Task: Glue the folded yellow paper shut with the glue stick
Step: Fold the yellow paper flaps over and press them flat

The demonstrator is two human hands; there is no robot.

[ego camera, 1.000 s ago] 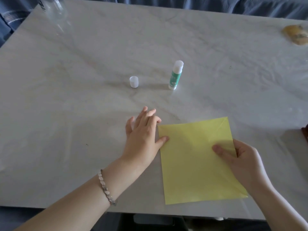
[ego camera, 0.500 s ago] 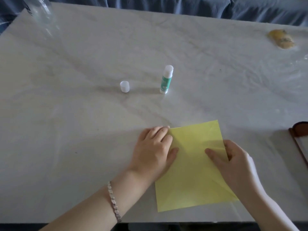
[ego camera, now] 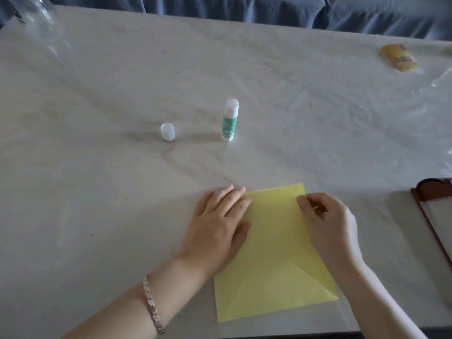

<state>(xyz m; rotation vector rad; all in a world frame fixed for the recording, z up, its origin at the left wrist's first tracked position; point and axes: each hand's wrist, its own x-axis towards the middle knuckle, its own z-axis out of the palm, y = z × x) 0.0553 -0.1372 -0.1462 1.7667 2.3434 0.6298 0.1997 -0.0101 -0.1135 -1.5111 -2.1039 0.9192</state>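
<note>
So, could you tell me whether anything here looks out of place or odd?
Only the glue stick: it stands upright with its cap off, the cap sitting apart beside it on the table. Nothing looks spilled or torn; the yellow paper lies flat.

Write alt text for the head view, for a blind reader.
The left hand presses flat on the left edge of a folded yellow paper on a pale table, while the right hand pinches its far right corner. Beyond stand an uncapped glue stick and its cap.
</note>
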